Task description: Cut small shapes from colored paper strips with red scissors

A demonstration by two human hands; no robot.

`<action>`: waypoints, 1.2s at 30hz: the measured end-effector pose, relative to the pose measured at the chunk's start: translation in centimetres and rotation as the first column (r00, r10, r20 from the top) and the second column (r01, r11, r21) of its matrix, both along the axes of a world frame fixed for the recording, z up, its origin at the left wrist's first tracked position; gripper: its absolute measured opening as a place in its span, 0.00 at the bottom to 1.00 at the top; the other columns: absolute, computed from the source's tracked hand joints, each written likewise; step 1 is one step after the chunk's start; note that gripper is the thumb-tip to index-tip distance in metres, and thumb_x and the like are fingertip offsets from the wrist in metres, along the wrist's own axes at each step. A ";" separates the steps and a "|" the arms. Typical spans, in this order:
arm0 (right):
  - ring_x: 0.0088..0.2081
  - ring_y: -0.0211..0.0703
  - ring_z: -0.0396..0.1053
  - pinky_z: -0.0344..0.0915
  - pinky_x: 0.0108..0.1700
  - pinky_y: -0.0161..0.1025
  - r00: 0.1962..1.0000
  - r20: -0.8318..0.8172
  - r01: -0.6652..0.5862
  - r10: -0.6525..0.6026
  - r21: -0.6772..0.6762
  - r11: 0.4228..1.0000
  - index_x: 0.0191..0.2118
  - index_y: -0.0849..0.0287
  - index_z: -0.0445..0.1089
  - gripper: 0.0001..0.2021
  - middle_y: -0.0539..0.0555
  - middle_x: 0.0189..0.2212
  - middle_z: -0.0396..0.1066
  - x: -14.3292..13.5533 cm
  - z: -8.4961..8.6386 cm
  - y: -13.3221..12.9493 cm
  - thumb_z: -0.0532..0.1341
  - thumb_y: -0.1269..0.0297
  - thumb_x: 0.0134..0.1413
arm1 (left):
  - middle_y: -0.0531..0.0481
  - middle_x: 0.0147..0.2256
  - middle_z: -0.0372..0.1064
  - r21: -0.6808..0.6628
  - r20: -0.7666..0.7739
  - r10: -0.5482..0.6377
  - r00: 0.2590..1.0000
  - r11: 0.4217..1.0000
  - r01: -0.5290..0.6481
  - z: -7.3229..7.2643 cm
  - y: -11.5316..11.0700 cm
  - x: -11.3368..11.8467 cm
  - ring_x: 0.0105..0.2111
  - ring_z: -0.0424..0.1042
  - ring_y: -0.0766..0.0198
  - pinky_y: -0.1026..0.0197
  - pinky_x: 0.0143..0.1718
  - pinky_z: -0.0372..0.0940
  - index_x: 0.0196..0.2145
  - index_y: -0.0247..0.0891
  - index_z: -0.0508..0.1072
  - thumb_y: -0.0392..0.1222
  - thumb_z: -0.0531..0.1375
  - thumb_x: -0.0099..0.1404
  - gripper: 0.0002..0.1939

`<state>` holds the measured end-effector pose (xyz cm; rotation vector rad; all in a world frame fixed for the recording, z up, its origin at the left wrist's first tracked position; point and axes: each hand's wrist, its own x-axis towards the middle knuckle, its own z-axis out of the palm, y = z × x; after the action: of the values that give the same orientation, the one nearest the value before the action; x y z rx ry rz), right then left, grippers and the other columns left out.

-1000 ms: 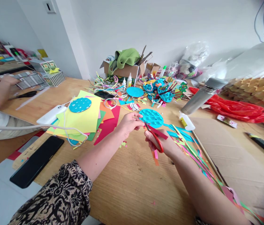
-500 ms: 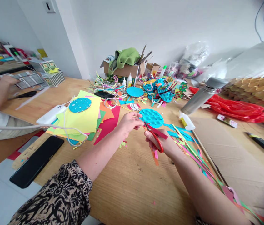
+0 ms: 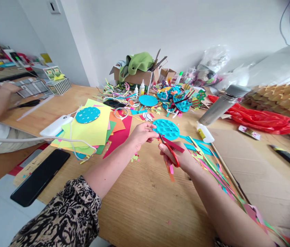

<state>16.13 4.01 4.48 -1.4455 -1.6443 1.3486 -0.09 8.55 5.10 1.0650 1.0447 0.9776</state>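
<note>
My right hand (image 3: 172, 154) is closed round red-handled scissors (image 3: 173, 158), their blades pointing up and left toward my left fingertips. A dark red paper strip (image 3: 177, 145) lies across the scissors and my right hand, and orange and pink strips (image 3: 170, 173) hang below that hand. My left hand (image 3: 143, 135) has its fingertips pinched at the blade tips; what they hold is too small to make out. Just behind both hands lies a blue disc with a raised grid pattern (image 3: 166, 128). Red and green paper bits (image 3: 136, 157) lie below my left hand.
Coloured paper sheets (image 3: 93, 132) with a dotted blue oval (image 3: 87, 115) and a black phone (image 3: 40, 177) are at left. Paper strips (image 3: 211, 163), a glue bottle (image 3: 205, 132), a steel bottle (image 3: 222, 103) and cardboard (image 3: 253, 164) are at right. Another person's hands (image 3: 0, 91) work far left.
The other person's hands at the far left have shifted slightly. My own hands and the scissors look almost unmoved.
</note>
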 end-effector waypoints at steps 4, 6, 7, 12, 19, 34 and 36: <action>0.11 0.33 0.62 0.56 0.11 0.26 1.000 0.007 0.001 -0.001 0.013 1.000 0.21 0.60 0.63 0.19 0.47 0.10 0.64 -0.1 0.2 -0.1 0.63 0.49 0.46 | 0.55 0.24 0.67 0.019 0.011 -0.018 1.000 1.000 0.018 0.0 -0.1 0.0 0.19 0.62 0.74 0.66 0.24 0.58 0.37 0.34 0.67 0.27 0.63 0.49 0.16; 0.11 0.33 0.63 0.56 0.11 0.26 1.000 0.006 0.003 -0.003 0.013 1.000 0.21 0.60 0.63 0.19 0.47 0.11 0.64 -0.2 0.3 -0.1 0.63 0.49 0.46 | 0.55 0.24 0.67 0.023 -0.002 -0.019 1.000 1.000 0.019 0.0 -0.1 -0.1 0.19 0.62 0.74 0.66 0.25 0.59 0.37 0.33 0.67 0.27 0.62 0.49 0.16; 0.11 0.33 0.63 0.56 0.11 0.27 1.000 0.004 0.002 -0.002 0.011 1.000 0.22 0.60 0.63 0.19 0.47 0.11 0.64 -0.2 0.4 -0.1 0.63 0.49 0.45 | 0.55 0.23 0.67 0.024 -0.010 -0.019 1.000 1.000 0.020 0.1 -0.1 -0.1 0.19 0.62 0.74 0.66 0.25 0.59 0.37 0.34 0.67 0.27 0.62 0.49 0.16; 0.11 0.35 0.64 0.57 0.11 0.28 1.000 0.018 -0.019 0.019 0.013 1.000 0.21 0.60 0.63 0.19 0.48 0.11 0.65 0.0 -0.1 0.0 0.64 0.48 0.45 | 0.55 0.22 0.66 0.041 -0.020 -0.033 0.999 0.999 0.034 0.3 -0.1 -0.1 0.19 0.61 0.74 0.66 0.23 0.57 0.36 0.33 0.67 0.26 0.61 0.49 0.16; 0.12 0.36 0.64 0.59 0.12 0.30 1.000 0.018 -0.023 0.022 0.021 1.000 0.22 0.60 0.63 0.20 0.48 0.12 0.64 0.3 -0.5 0.2 0.64 0.47 0.44 | 0.55 0.23 0.67 0.026 -0.062 -0.066 0.996 0.997 0.068 0.4 0.3 -0.7 0.19 0.62 0.73 0.67 0.24 0.57 0.37 0.34 0.68 0.27 0.61 0.48 0.16; 0.11 0.34 0.62 0.56 0.09 0.28 0.998 0.030 0.051 -0.051 0.023 0.998 0.21 0.59 0.61 0.21 0.47 0.10 0.63 0.0 1.1 -0.2 0.65 0.45 0.39 | 0.54 0.14 0.65 -0.119 -0.875 -0.384 0.294 0.759 0.640 -0.6 1.3 -3.6 0.15 0.60 0.66 0.65 0.20 0.53 0.17 0.39 0.70 0.23 0.60 0.38 0.11; 0.11 0.35 0.63 0.56 0.09 0.28 0.998 0.026 0.059 -0.060 0.019 0.998 0.22 0.59 0.61 0.21 0.47 0.10 0.63 -0.1 1.1 -0.2 0.65 0.45 0.39 | 0.54 0.14 0.65 -0.128 -0.872 -0.403 0.278 0.736 0.664 -0.7 1.3 -3.6 0.15 0.60 0.66 0.65 0.20 0.53 0.16 0.39 0.69 0.24 0.60 0.38 0.11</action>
<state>16.07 3.77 5.55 -1.4961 -1.6135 1.2835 -3.73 9.86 4.39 2.1091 1.1848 -0.1213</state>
